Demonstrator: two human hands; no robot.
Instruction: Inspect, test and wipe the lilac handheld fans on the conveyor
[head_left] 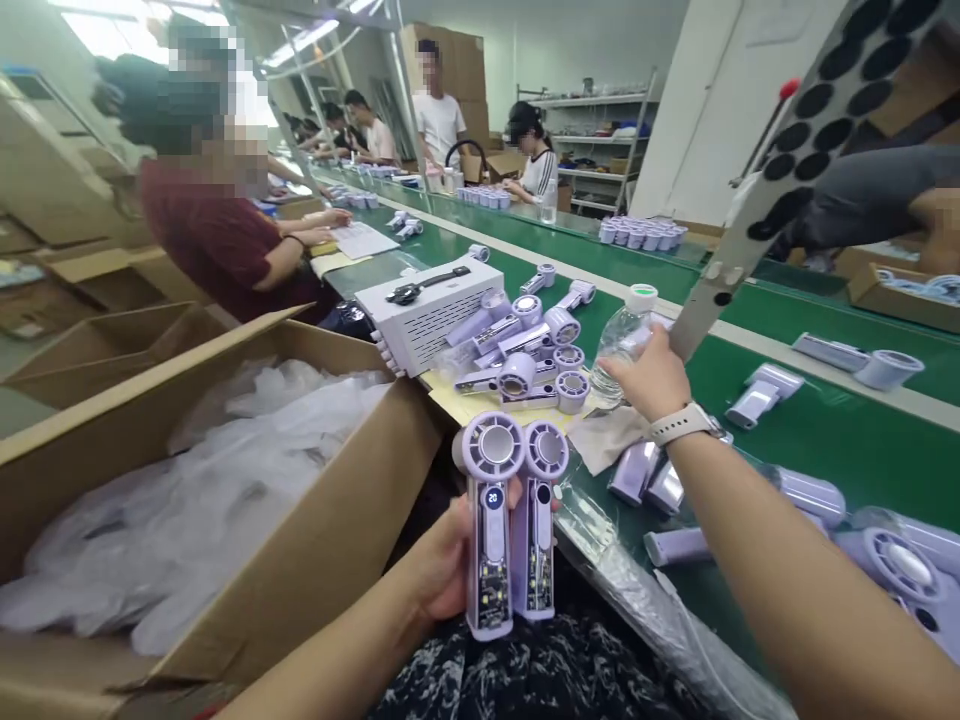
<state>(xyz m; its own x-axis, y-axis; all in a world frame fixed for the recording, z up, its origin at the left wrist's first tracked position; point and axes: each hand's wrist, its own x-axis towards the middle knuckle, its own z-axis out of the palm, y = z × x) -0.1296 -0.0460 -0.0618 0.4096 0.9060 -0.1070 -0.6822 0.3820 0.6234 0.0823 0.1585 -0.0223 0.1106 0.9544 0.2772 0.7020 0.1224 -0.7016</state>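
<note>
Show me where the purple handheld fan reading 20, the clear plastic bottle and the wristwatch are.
Purple handheld fan reading 20 [491,535]: head view, front of its handle, below the display.
Clear plastic bottle [617,334]: head view, its side, below the cap.
Wristwatch [679,424]: head view, its pale strap.

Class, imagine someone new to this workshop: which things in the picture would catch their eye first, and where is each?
Probably the two lavender fans in the left hand, low in the centre, one with a lit "20" on its display. Next, the large open carton of crumpled translucent plastic at lower left. Then the green surface stretching across the right, with a heap of similar fans beside a white box.
</note>
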